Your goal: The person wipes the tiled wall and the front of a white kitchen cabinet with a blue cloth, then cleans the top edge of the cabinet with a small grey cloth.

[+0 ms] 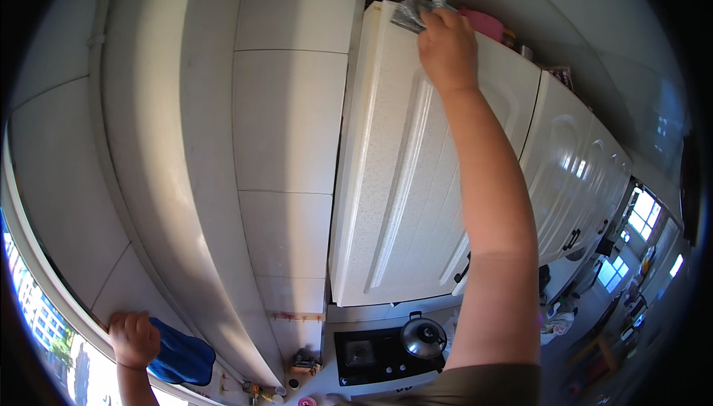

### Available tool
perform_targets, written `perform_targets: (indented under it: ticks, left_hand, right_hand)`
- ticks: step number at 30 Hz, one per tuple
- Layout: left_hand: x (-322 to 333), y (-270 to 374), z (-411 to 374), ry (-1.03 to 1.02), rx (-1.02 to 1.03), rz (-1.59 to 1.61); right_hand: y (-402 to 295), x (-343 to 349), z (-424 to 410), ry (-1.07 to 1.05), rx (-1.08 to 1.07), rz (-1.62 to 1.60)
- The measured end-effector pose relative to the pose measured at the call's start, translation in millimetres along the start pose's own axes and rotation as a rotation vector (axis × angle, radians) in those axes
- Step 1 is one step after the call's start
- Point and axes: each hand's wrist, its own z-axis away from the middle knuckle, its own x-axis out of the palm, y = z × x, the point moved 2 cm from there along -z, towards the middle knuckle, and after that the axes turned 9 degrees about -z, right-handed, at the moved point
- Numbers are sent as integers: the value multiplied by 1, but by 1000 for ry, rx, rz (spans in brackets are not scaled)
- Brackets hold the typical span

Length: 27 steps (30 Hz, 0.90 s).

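My right hand (448, 49) is raised to the top edge of a white wall cabinet (384, 155). Its fingers pinch a crumpled grey cloth or sheet (411, 14), which lies over the upper corner of the door; its exact material is unclear. Low on the left, my left hand (133, 339) is curled into a fist beside the window frame (53, 278). A dark blue cloth (181, 353) extends from that fist, against the tiled wall. Whether the left fingers also grip the frame is hidden.
A pink container (483, 23) and several small items stand on top of the cabinet. Below are a black gas hob (362, 353) and a lidded metal pot (423, 336). A tall pale column or pipe casing (150, 127) runs between window and cabinet. More cabinets (574, 166) continue rightward.
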Motion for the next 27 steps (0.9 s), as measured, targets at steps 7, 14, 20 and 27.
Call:
perform_targets:
  ticks: [7,14,20,27]
  left_hand:
    - [8,-3,5,-49,-14,-17]
    - [4,4,5,-50,-43,-64]
    - [0,7,-1,-20,-28,-74]
    - [3,3,2,-10,-29,-41]
  right_hand:
    - [114,-47,39,73,41,182]
    - [180,-61,56,37,339,360]
    - [205,-75,68,-48,533,406]
    - [140,-59,44,4,421,260]
